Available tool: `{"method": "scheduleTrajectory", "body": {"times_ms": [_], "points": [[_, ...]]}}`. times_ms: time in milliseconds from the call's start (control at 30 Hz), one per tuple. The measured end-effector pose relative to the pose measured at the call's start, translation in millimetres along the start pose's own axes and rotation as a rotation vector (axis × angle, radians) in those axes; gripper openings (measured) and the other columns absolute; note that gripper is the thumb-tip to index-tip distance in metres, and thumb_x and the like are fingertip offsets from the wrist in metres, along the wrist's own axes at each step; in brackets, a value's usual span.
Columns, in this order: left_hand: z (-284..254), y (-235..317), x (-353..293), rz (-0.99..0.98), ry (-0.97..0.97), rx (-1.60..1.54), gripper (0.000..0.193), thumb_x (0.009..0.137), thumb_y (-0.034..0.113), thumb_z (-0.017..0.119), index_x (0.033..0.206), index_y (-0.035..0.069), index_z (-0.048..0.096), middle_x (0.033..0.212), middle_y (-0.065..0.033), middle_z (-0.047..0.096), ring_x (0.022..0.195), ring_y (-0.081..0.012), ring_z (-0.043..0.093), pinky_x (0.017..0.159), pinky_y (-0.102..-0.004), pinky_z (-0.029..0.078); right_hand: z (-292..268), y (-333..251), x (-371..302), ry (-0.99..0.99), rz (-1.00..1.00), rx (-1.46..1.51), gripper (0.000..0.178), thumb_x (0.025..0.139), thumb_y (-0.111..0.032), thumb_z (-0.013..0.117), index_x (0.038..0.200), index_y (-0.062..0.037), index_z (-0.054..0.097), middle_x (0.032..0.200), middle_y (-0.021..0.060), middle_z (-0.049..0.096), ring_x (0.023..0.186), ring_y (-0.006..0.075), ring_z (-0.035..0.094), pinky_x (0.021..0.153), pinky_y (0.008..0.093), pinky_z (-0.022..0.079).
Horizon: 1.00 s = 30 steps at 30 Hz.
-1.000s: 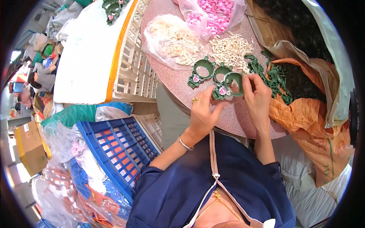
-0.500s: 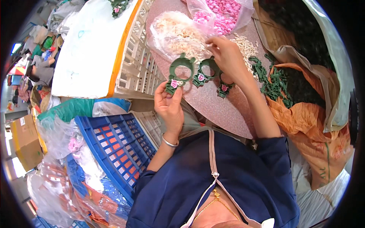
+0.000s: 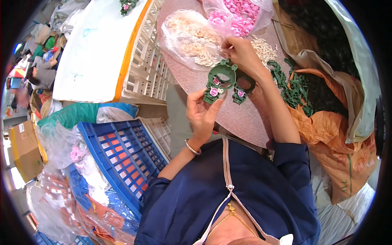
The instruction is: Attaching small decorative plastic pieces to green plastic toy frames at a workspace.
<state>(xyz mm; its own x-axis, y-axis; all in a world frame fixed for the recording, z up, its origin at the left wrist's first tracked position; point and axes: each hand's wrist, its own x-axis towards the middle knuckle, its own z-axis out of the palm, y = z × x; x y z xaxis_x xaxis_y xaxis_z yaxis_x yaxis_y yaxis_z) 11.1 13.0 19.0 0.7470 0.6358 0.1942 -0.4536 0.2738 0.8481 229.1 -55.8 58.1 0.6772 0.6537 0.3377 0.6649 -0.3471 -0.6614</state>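
My left hand [image 3: 202, 116] pinches the lower end of a green plastic ring piece [image 3: 224, 67] with a pink rose and a small cream bit on it. This piece overlaps a second ring piece, whose pink rose [image 3: 216, 81] shows through its opening. A third ring piece [image 3: 239, 98] lies on the table to the right, also with a pink rose. Beyond them my right hand [image 3: 243, 55] has its fingertips together at the edge of a clear bag of cream-coloured bits [image 3: 196, 38]. Whatever its fingers hold is too small or hidden to tell.
Loose cream bits [image 3: 263, 49] and small green plastic parts [image 3: 300, 90] lie on the speckled table [image 3: 232, 116]. A bag of pink roses [image 3: 241, 14] stands behind. An orange sack [image 3: 326, 139] is at right; a white crate [image 3: 147, 53] and blue crate [image 3: 122, 159] are at left.
My left hand has moved right with the green ring piece, which now covers much of the second one. My right hand has stayed by the cream bits, its fingers slightly shifted.
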Motion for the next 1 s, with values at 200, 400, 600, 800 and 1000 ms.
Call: {"method": "scheduleTrajectory", "body": {"times_ms": [200, 400, 600, 800, 1000], "points": [[-3, -2, -3, -0.042, -0.066, 0.276, 0.048, 0.078, 0.006, 0.087, 0.116, 0.001, 0.058, 0.105, -0.0078, 0.065, 0.086, -0.0114, 0.062, 0.075, -0.0263, 0.053, -12, -4, -22, -0.022, 0.312, 0.44, 0.012, 0.096, 0.0, 0.059, 0.107, 0.0007, 0.065, 0.079, 0.0037, 0.068, 0.07, 0.0079, 0.062, 0.058, 0.0242, 0.048], [2, -20, 2, 0.277, -0.154, 0.461, 0.051, 0.074, 0.01, 0.089, 0.115, 0.0, 0.061, 0.102, -0.0096, 0.068, 0.079, -0.0123, 0.063, 0.067, -0.0261, 0.053, -15, -1, -18, -0.057, 0.319, 0.454, 0.013, 0.098, -0.007, 0.061, 0.109, -0.0019, 0.066, 0.082, 0.0033, 0.07, 0.071, 0.0075, 0.065, 0.06, 0.0216, 0.05], [7, -12, 8, 0.145, -0.122, 0.392, 0.046, 0.077, 0.006, 0.087, 0.114, -0.001, 0.062, 0.093, -0.0068, 0.068, 0.079, -0.0092, 0.062, 0.066, -0.0246, 0.052, -41, -26, -34, 0.11, 0.219, 0.609, 0.014, 0.097, -0.008, 0.063, 0.109, -0.0032, 0.067, 0.083, 0.0, 0.067, 0.076, 0.0068, 0.064, 0.066, 0.0217, 0.052], [16, -4, 7, 0.282, -0.193, 0.612, 0.054, 0.07, 0.012, 0.091, 0.115, 0.002, 0.063, 0.101, -0.0133, 0.068, 0.082, -0.0217, 0.066, 0.07, -0.0313, 0.055, -69, -59, -82, 0.244, 0.022, 0.184, 0.012, 0.08, 0.002, 0.076, 0.089, -0.0013, 0.069, 0.087, 0.0031, 0.07, 0.084, 0.0127, 0.064, 0.077, 0.027, 0.049], [13, -13, 4, 0.376, -0.15, 0.686, 0.056, 0.066, 0.009, 0.092, 0.114, 0.002, 0.063, 0.103, -0.0139, 0.069, 0.093, -0.0318, 0.065, 0.079, -0.039, 0.054, -65, -69, -91, 0.194, -0.285, -0.172, 0.016, 0.075, -0.005, 0.078, 0.089, -0.0077, 0.07, 0.089, 0.0029, 0.07, 0.09, 0.0217, 0.064, 0.084, 0.0353, 0.043]]}}
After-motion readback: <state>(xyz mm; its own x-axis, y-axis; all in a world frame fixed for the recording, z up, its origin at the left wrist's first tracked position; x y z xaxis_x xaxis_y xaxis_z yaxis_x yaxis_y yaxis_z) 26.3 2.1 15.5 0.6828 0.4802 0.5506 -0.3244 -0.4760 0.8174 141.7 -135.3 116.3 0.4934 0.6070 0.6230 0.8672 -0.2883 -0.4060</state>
